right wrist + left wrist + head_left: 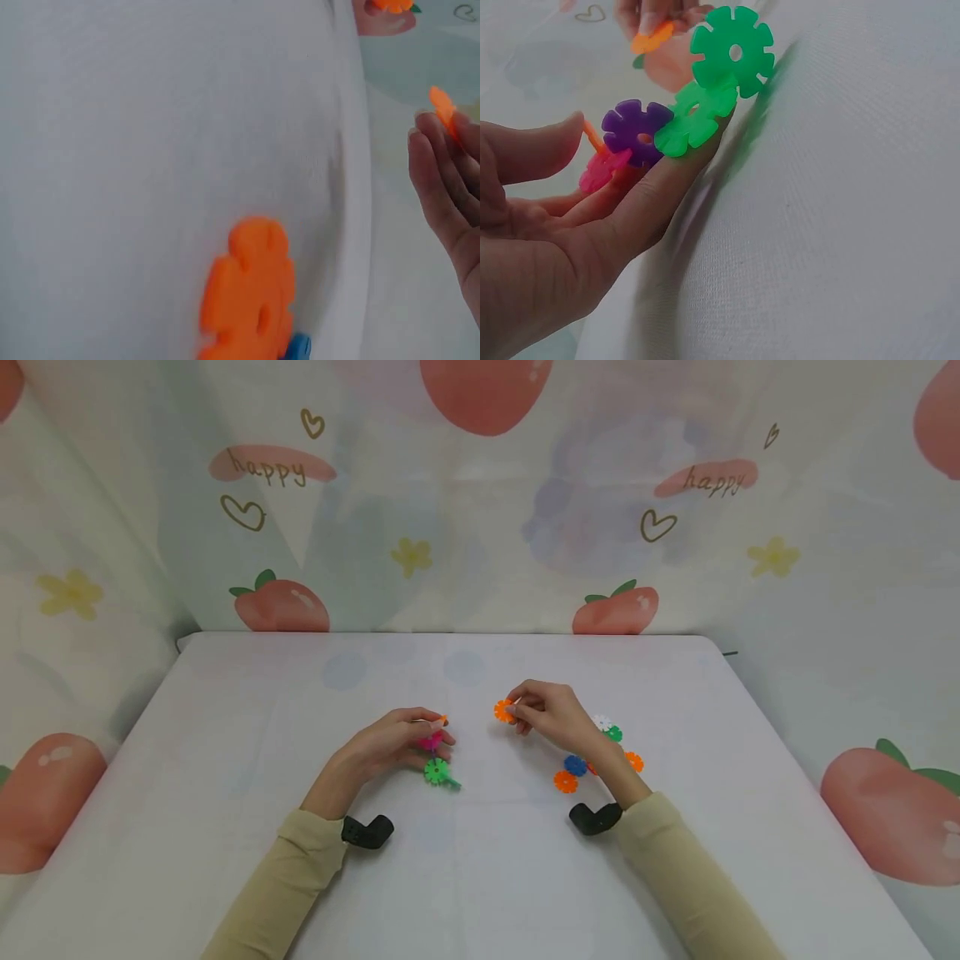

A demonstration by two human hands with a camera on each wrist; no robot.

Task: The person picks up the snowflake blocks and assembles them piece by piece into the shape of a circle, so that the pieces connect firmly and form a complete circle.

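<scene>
In the head view, beige sleeves [262, 893] came in on either side of the chain [437, 770], over a white table [465, 877]; a black wrist camera [367, 832] sat at the left wrist and another [592, 819] at the right. To the chain's right, around and under the right forearm, lay loose flower-shaped discs: two orange [566, 782], one blue [576, 766], one green [613, 733], one white [602, 722], and a reddish one mostly hidden.

The left hand [390, 743] gripped the chain above the table, thumb against its far end, one finger running underneath. Five discs were counted along it: dark green [712, 56] at the near end, then light green [712, 97], purple [634, 131], pink [604, 172], and a small orange piece [592, 137] by the thumb. Its long axis ran from the thumb back toward the person, the near end bending right.

Beyond the chain and to its right, the right hand [551, 710] pinched one orange disc [503, 711] between thumb and bent fingers, flat face toward the head camera.
</scene>
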